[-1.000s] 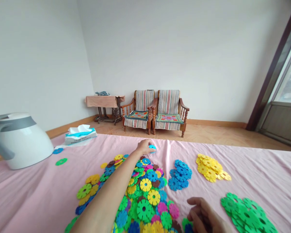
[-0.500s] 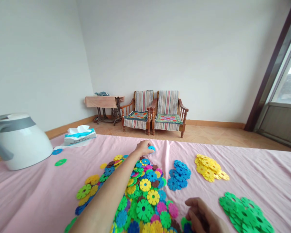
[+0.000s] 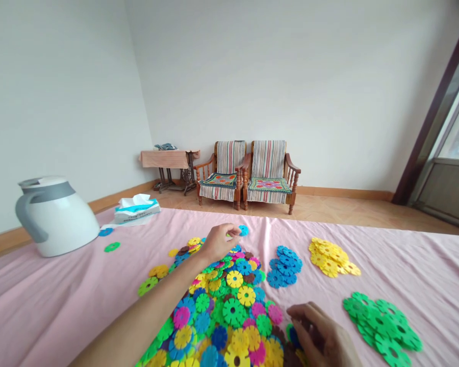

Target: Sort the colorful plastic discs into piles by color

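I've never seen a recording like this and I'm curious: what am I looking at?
There is no machine: these are a person's own bare hands, seen by a camera worn on their head, looking forward and down. On the pink cloth lie a mixed pile of colourful discs, smaller blue, yellow and green piles, a jug and a tissue box. The left hand is beside a single blue disc; the right hand is by the mixed pile's edge. Whether either holds anything, I can't tell.
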Action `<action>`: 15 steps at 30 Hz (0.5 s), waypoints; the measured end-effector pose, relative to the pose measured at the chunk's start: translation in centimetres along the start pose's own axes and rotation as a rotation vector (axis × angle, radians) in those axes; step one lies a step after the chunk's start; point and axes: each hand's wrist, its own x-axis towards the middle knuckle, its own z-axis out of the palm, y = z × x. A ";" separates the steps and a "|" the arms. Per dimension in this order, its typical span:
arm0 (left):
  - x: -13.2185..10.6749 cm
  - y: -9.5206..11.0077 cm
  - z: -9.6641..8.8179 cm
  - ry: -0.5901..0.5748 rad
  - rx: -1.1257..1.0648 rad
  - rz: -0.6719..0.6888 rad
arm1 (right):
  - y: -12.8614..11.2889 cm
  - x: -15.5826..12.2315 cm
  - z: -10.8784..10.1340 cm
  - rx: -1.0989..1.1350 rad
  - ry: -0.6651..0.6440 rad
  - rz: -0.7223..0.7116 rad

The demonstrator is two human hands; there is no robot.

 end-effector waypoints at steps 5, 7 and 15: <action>-6.1 3.1 -3.0 -0.172 -0.029 0.056 | -1.4 -0.1 -0.6 -0.016 -0.039 -0.047; -7.9 3.8 -3.9 -0.264 -0.015 0.076 | -1.3 -0.1 -0.8 -0.032 -0.080 -0.048; -11.6 4.5 -3.6 -0.416 0.110 0.130 | 0.3 0.1 -0.7 -0.129 -0.120 -0.080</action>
